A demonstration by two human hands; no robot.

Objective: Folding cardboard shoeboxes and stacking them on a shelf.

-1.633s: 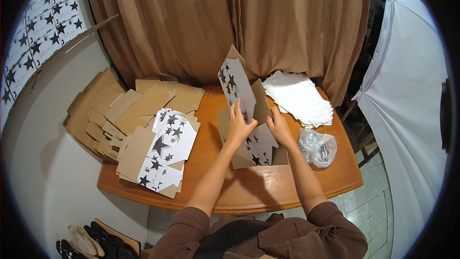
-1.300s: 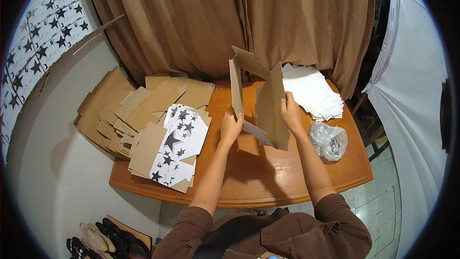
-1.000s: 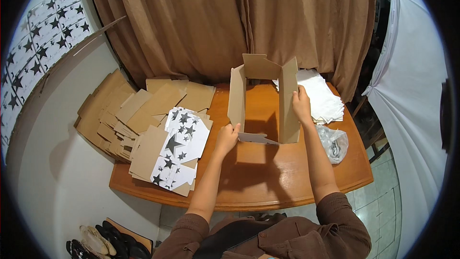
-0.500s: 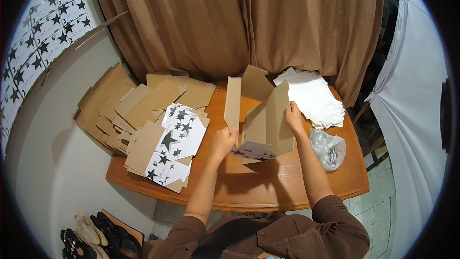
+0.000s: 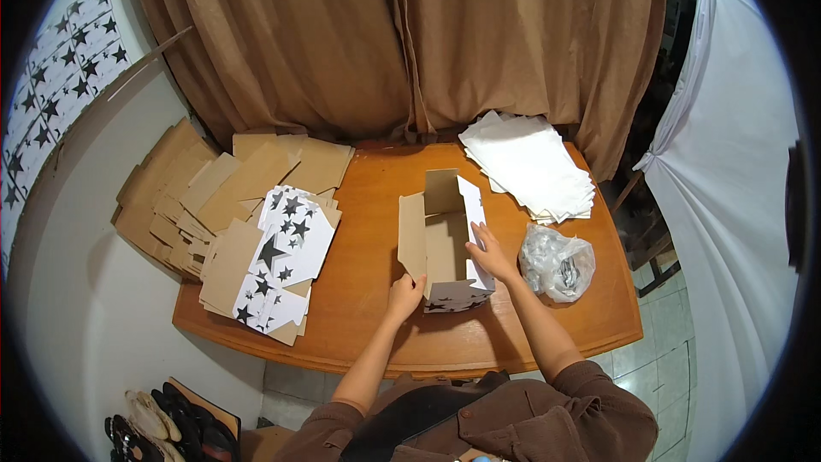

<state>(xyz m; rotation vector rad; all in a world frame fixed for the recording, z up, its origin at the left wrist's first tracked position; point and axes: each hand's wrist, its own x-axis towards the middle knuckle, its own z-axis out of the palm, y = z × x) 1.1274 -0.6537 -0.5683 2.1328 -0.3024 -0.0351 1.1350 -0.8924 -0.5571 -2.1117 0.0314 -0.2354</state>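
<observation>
A partly folded cardboard box (image 5: pixel 445 244) stands on the wooden table in front of me. Its inside is plain brown, and white paper with black stars covers its outside. My left hand (image 5: pixel 406 295) pinches the lower end of the brown flap that sticks out along the box's left side. On the right side, my right hand (image 5: pixel 492 257) lies with fingers stretched against the white folded-down flap. The far end panel stands upright, and the box's top is uncovered.
Flat cardboard blanks (image 5: pixel 184 205) are piled on the table's left, with star-printed blanks (image 5: pixel 286 248) nearer. White sheets (image 5: pixel 530 162) lie stacked at the back right, above a clear plastic bag (image 5: pixel 556 263). Brown curtains (image 5: pixel 342 43) hang behind; shoes (image 5: pixel 175 419) are at the lower left.
The box has come down onto the table and turned more upright. Its right flap now folds outward, showing white. My right hand has shifted from the wall's outer side onto that flap.
</observation>
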